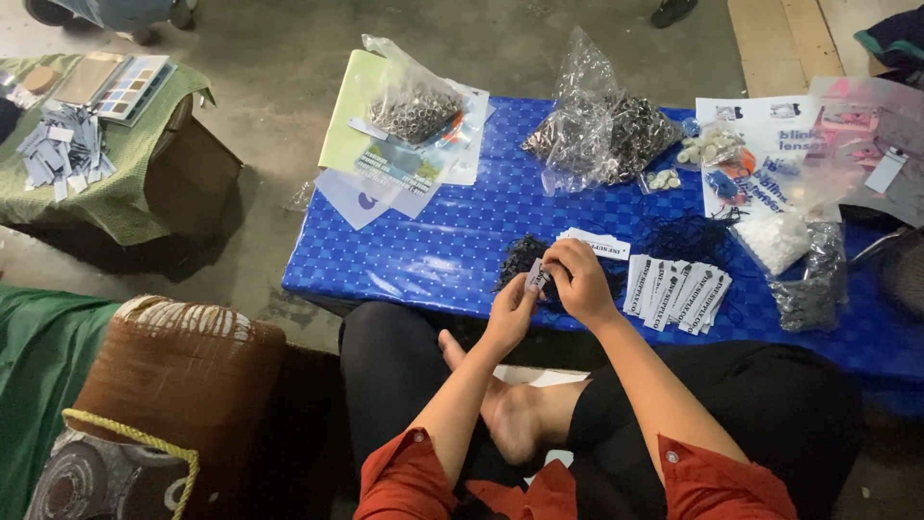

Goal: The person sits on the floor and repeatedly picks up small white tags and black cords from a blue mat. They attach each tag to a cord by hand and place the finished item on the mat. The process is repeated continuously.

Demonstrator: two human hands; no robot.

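Head view: my left hand point(510, 306) and right hand point(580, 279) both pinch a small white tag point(537, 276) above the blue surface point(433, 241), left of the tag stack point(676, 286); I'd grip steadily at its edges.

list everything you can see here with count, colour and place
low table with blue checked cover: one, centre
small white paper tag: one, pinched between both hands
fanned white paper tags: one row, on the cover right of the hands
clear plastic bags of small dark metal pieces: two, far side of the table
tangle of black string: one, beside the hands
green-covered side table: one, upper left, strewn with grey slips
left hand: grip on the tag
right hand: grip on the tag
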